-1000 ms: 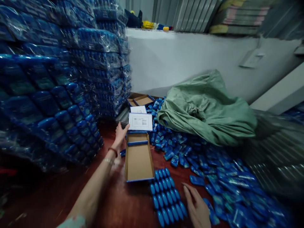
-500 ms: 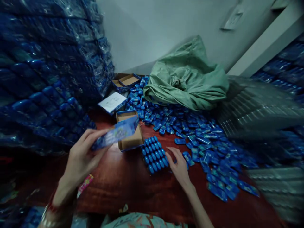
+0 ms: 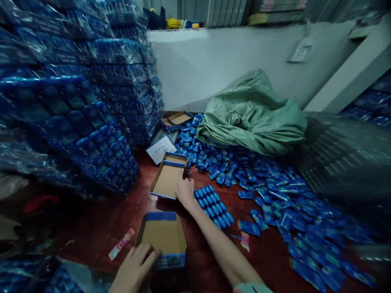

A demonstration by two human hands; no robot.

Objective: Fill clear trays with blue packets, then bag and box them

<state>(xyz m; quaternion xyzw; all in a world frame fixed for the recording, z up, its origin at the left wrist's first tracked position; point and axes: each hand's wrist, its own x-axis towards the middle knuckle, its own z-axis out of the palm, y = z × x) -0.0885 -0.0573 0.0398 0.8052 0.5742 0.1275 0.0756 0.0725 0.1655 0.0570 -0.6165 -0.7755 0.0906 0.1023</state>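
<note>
My left hand (image 3: 136,264) is at the near left corner of an open cardboard box (image 3: 161,238) with blue outer walls, its fingers bent against the edge. This box lies low on the table, brown inside. My right hand (image 3: 185,191) reaches across to a second open box (image 3: 166,181) behind it, fingers closed over that box's right wall. To the right of this hand sits a block of shiny blue oval-topped pieces (image 3: 214,205) in neat rows, partly hidden by my forearm.
Many small blue packets (image 3: 262,195) spread over the red-brown table (image 3: 122,228). A green sack (image 3: 250,118) lies behind them. Plastic-wrapped blue stacks (image 3: 100,118) rise at the left. A white-topped box (image 3: 161,149) and a pink wrapper (image 3: 122,243) lie nearby.
My left hand has brought the blue box down towards me onto the table. My right hand has left the rows of blue pieces and moved left to the farther box. The view has tilted up.
</note>
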